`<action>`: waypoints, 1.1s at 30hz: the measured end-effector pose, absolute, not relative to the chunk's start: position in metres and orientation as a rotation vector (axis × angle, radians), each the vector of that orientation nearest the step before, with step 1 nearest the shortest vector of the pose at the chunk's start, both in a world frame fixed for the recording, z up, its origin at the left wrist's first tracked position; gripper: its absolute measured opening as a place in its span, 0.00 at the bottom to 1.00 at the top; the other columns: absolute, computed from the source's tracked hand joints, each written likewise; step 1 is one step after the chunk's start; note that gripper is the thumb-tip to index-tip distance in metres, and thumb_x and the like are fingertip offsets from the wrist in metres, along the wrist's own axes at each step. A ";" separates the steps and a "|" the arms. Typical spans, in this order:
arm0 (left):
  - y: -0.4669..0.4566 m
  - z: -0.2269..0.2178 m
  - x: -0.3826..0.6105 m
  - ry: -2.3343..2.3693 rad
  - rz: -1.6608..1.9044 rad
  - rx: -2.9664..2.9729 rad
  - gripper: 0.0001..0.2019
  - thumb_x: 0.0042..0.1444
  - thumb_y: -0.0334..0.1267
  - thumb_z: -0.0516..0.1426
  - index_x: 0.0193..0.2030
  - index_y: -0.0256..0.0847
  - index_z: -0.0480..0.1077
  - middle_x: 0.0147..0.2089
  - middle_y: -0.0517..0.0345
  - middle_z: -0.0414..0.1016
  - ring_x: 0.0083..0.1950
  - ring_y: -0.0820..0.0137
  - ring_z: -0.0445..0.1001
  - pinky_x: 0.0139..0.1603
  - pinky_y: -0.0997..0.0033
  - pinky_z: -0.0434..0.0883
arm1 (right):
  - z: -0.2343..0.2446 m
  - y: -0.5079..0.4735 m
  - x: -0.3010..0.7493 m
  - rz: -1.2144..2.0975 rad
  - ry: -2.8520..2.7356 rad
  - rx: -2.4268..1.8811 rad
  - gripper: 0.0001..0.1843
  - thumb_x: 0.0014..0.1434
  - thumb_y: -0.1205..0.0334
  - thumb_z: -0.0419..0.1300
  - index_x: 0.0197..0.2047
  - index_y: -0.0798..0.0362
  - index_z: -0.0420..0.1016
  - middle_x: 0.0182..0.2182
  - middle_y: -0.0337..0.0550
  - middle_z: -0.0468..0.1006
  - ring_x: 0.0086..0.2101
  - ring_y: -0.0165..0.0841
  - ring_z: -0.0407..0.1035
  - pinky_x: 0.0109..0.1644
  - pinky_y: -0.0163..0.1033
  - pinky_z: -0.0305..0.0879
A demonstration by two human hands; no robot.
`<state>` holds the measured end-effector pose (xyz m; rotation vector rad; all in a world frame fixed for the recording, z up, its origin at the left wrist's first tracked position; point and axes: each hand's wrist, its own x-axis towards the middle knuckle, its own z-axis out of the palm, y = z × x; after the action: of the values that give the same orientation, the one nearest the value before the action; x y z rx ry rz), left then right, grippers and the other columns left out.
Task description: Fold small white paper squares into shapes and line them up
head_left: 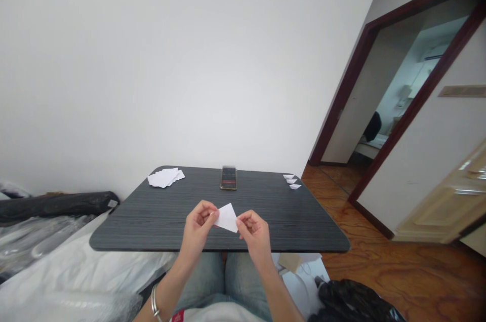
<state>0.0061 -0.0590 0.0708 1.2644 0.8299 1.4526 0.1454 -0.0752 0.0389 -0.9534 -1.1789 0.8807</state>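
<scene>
A small piece of white paper (227, 218) is held up over the near part of the dark table, between my two hands. My left hand (200, 222) pinches its left corner between thumb and fingers. On the other side, my right hand (253, 231) grips the lower right corner in the same way. The paper looks tilted, with one point upward; whether it is folded I cannot tell. Beyond my hands, loose white paper sheets (164, 178) lie in a pile at the table's far left. Several small folded papers (295, 187) sit in a column at the far right.
A phone (228, 178) stands at the back middle of the dark table (152, 226), near the white wall. Plastic-wrapped bundles (56, 205) lie left of the table. Below its right side are a white box (304, 286) and a black bag (353, 302). A doorway opens at right.
</scene>
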 end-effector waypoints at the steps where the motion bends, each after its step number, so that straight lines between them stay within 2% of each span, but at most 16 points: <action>1: -0.059 0.071 0.005 0.835 1.463 1.278 0.07 0.44 0.37 0.58 0.26 0.36 0.64 0.23 0.64 0.64 0.24 0.77 0.63 0.25 0.80 0.60 | 0.039 -0.075 0.145 0.856 -1.173 -0.946 0.07 0.48 0.61 0.59 0.25 0.55 0.68 0.17 0.35 0.67 0.19 0.26 0.62 0.19 0.28 0.57; 3: -0.059 0.070 0.005 0.857 1.476 1.283 0.07 0.44 0.36 0.58 0.25 0.35 0.66 0.23 0.63 0.65 0.25 0.77 0.63 0.25 0.80 0.59 | 0.039 -0.076 0.146 0.783 -1.218 -0.926 0.05 0.49 0.62 0.58 0.27 0.56 0.71 0.20 0.37 0.70 0.20 0.27 0.63 0.21 0.30 0.61; 6: -0.058 0.068 0.005 0.887 1.492 1.243 0.06 0.44 0.36 0.58 0.26 0.35 0.67 0.25 0.61 0.67 0.25 0.76 0.63 0.25 0.80 0.59 | 0.041 -0.078 0.151 0.657 -1.400 -0.843 0.09 0.54 0.65 0.54 0.33 0.54 0.75 0.26 0.42 0.73 0.23 0.28 0.65 0.24 0.32 0.64; 10: -0.058 0.064 0.007 0.872 1.498 1.216 0.06 0.44 0.36 0.58 0.27 0.35 0.68 0.25 0.61 0.68 0.25 0.76 0.63 0.24 0.80 0.59 | 0.044 -0.080 0.156 0.538 -1.557 -0.724 0.12 0.52 0.70 0.54 0.38 0.51 0.74 0.32 0.44 0.74 0.29 0.31 0.68 0.27 0.34 0.66; 14: -0.059 0.063 0.008 0.862 1.460 1.248 0.07 0.46 0.37 0.58 0.28 0.35 0.69 0.24 0.61 0.68 0.24 0.76 0.64 0.24 0.80 0.60 | 0.044 -0.078 0.154 0.459 -1.496 -0.729 0.08 0.48 0.70 0.61 0.33 0.52 0.75 0.28 0.43 0.76 0.29 0.33 0.69 0.28 0.34 0.66; 16: -0.060 0.063 0.005 0.861 1.426 1.308 0.07 0.48 0.37 0.57 0.30 0.34 0.70 0.25 0.59 0.70 0.25 0.75 0.65 0.26 0.79 0.62 | 0.043 -0.077 0.152 0.431 -1.420 -0.750 0.03 0.48 0.69 0.61 0.28 0.52 0.75 0.25 0.42 0.75 0.27 0.33 0.69 0.28 0.35 0.65; 19: -0.059 0.062 -0.002 0.813 1.386 1.466 0.10 0.51 0.39 0.54 0.33 0.34 0.72 0.29 0.55 0.73 0.30 0.72 0.68 0.30 0.77 0.65 | 0.041 -0.075 0.152 0.464 -1.293 -0.780 0.04 0.49 0.67 0.60 0.25 0.53 0.74 0.23 0.41 0.75 0.24 0.31 0.68 0.25 0.34 0.64; 20: -0.058 0.061 -0.004 0.773 1.368 1.527 0.10 0.50 0.39 0.55 0.34 0.35 0.73 0.31 0.54 0.74 0.32 0.70 0.69 0.33 0.75 0.66 | 0.041 -0.075 0.152 0.495 -1.258 -0.785 0.04 0.49 0.66 0.59 0.24 0.54 0.74 0.23 0.41 0.74 0.23 0.30 0.67 0.24 0.33 0.64; 23: -0.054 0.057 -0.010 0.678 1.335 1.711 0.12 0.40 0.35 0.63 0.35 0.36 0.73 0.34 0.52 0.74 0.37 0.65 0.71 0.38 0.71 0.68 | 0.042 -0.076 0.153 0.588 -1.206 -0.783 0.06 0.50 0.65 0.58 0.24 0.55 0.73 0.23 0.41 0.73 0.20 0.28 0.66 0.22 0.32 0.64; 25: -0.052 0.056 -0.012 0.713 1.347 1.797 0.11 0.39 0.33 0.63 0.33 0.36 0.74 0.34 0.52 0.75 0.36 0.65 0.72 0.38 0.71 0.68 | 0.044 -0.078 0.152 0.634 -1.195 -0.778 0.06 0.51 0.64 0.58 0.24 0.55 0.73 0.22 0.40 0.73 0.21 0.28 0.66 0.23 0.32 0.64; 28: -0.053 0.058 -0.009 0.769 1.411 1.848 0.03 0.46 0.33 0.59 0.29 0.37 0.74 0.31 0.53 0.76 0.33 0.67 0.72 0.35 0.72 0.68 | 0.047 -0.080 0.149 0.683 -1.168 -0.780 0.07 0.51 0.63 0.58 0.24 0.56 0.72 0.21 0.41 0.73 0.22 0.29 0.67 0.24 0.32 0.64; 33: -0.061 0.062 0.000 0.845 1.466 1.703 0.06 0.49 0.35 0.56 0.25 0.37 0.72 0.28 0.55 0.75 0.30 0.69 0.72 0.32 0.74 0.67 | 0.048 -0.081 0.143 0.732 -1.068 -0.803 0.08 0.49 0.62 0.60 0.23 0.56 0.71 0.20 0.40 0.73 0.22 0.30 0.69 0.25 0.33 0.65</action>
<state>-0.0002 -0.0606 0.0620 1.7034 0.8448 1.4655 0.1432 -0.0814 0.0482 -0.8028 -1.0678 0.7320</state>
